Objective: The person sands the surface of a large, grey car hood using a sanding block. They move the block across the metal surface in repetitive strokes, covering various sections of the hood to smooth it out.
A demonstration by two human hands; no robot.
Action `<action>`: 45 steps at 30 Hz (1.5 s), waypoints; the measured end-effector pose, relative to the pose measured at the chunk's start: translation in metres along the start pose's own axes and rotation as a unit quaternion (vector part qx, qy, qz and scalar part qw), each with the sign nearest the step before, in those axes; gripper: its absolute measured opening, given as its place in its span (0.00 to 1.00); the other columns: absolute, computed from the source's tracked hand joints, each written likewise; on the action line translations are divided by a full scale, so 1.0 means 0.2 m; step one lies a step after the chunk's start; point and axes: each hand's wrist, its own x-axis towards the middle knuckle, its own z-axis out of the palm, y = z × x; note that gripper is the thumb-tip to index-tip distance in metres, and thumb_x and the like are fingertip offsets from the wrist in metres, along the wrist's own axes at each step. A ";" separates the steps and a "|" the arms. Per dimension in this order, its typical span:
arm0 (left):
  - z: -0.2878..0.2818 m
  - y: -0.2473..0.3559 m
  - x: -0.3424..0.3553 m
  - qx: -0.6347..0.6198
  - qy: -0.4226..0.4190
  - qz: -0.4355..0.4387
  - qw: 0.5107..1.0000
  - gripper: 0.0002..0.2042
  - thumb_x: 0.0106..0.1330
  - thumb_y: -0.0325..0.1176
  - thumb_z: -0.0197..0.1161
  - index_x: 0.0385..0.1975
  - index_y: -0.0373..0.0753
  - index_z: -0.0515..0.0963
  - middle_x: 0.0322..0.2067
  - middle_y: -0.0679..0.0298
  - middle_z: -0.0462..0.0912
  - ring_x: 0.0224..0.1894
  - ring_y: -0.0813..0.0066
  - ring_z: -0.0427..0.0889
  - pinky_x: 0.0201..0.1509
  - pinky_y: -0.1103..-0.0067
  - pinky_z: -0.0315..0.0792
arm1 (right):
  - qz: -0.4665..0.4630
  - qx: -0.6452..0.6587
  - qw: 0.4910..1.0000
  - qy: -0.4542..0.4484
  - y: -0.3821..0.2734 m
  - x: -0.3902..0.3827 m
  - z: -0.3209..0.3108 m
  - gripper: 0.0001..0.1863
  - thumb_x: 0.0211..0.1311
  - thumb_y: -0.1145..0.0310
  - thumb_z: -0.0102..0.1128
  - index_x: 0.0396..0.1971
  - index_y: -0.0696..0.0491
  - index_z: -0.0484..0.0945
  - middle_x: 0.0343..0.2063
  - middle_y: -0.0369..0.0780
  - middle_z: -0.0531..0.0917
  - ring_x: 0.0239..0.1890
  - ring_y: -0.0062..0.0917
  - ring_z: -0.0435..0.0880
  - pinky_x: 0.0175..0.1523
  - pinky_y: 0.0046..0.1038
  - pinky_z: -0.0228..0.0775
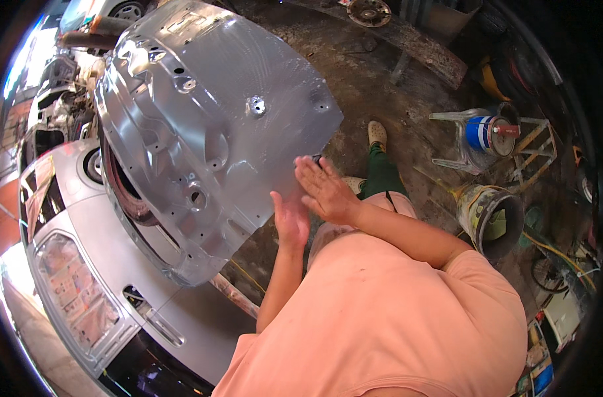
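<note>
Bare-metal car hood panel [209, 126], propped underside-up over the car's front, leaned toward the person, whose left hand [291, 221] braced its lower edge open-palmed while the right hand [324, 188], fingers spread, pressed flat beside it, neither gripping.

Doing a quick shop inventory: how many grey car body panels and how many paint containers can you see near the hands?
Grey car hood panel: 1
Grey tailgate panel: 1
Blue paint can: 1
Dirty bucket: 1
Total: 4
</note>
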 end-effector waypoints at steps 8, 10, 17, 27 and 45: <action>-0.10 0.01 -0.02 -0.041 -0.008 -0.017 0.999 0.33 0.81 0.63 0.43 0.70 0.41 0.71 0.66 0.57 0.78 0.74 0.56 0.68 0.77 0.59 0.58 | 0.112 -0.043 0.993 0.023 0.30 0.01 -0.11 0.35 0.73 0.60 0.55 0.74 0.62 0.63 0.78 0.52 0.61 0.81 0.43 0.57 0.83 0.48 0.42; -0.15 -0.02 -0.05 -0.066 -0.008 -0.010 0.998 0.33 0.81 0.63 0.43 0.70 0.42 0.71 0.65 0.57 0.79 0.73 0.57 0.68 0.77 0.60 0.58 | 0.031 -0.029 0.999 -0.018 0.11 0.00 -0.07 0.35 0.73 0.60 0.56 0.75 0.61 0.63 0.79 0.51 0.59 0.82 0.42 0.55 0.83 0.47 0.41; -0.20 0.06 -0.13 -0.063 0.060 0.016 0.996 0.33 0.80 0.66 0.42 0.64 0.42 0.75 0.60 0.60 0.83 0.66 0.64 0.76 0.68 0.65 0.67 | -0.259 -0.075 0.946 -0.179 -0.08 0.22 -0.24 0.34 0.68 0.61 0.61 0.71 0.60 0.68 0.77 0.48 0.63 0.81 0.39 0.57 0.83 0.46 0.44; -0.34 0.03 -0.19 -0.170 0.072 0.086 0.979 0.38 0.78 0.70 0.39 0.71 0.43 0.70 0.67 0.62 0.76 0.71 0.63 0.71 0.75 0.63 0.61 | -0.398 -0.127 0.875 -0.244 -0.38 0.32 -0.10 0.31 0.67 0.63 0.56 0.69 0.57 0.72 0.76 0.44 0.67 0.79 0.35 0.61 0.83 0.45 0.44; -0.34 0.08 -0.21 -0.177 0.115 0.096 0.973 0.44 0.76 0.75 0.31 0.54 0.39 0.82 0.49 0.61 0.87 0.55 0.68 0.82 0.66 0.68 0.69 | -0.470 -0.231 0.815 -0.248 -0.32 0.47 -0.24 0.31 0.64 0.67 0.56 0.68 0.56 0.74 0.75 0.42 0.69 0.78 0.32 0.65 0.82 0.47 0.47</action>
